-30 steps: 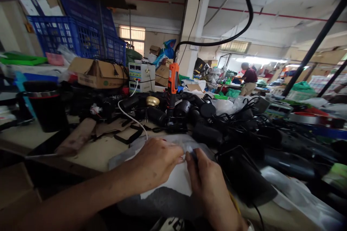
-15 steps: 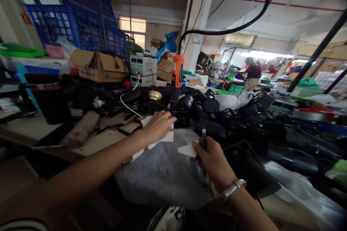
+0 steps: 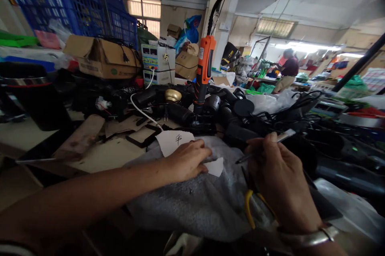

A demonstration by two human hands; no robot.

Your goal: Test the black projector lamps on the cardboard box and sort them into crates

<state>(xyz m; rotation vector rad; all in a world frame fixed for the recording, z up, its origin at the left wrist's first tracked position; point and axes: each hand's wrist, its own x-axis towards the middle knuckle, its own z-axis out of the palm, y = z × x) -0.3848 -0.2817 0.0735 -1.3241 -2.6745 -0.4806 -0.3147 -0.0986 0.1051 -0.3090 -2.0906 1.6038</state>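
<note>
My left hand [image 3: 189, 160] is over the grey cloth [image 3: 192, 204], its bent fingers closed on the edge of a small piece of white paper [image 3: 215, 167]. Behind that hand lies a larger torn white paper [image 3: 168, 144] with a dark handwritten mark. My right hand [image 3: 278, 172] grips a dark pen [image 3: 244, 160], its tip pointing left toward the small paper without touching it. The pen's pale rear end sticks out past the thumb. Below the right hand lie yellow-handled pliers or cutters [image 3: 249, 208], partly hidden.
An orange and black electric screwdriver [image 3: 205, 63] hangs from a thick cable behind the cloth. Black parts [image 3: 333, 172] crowd the bench's right and back. A wooden block [image 3: 80, 136] and a black tumbler [image 3: 36, 103] stand left. A person [image 3: 288, 69] is far off.
The small paper has passed from my right hand to my left, which moved right and nearer. My right hand has moved right, and its pen now tilts low. The written paper is uncovered.
</note>
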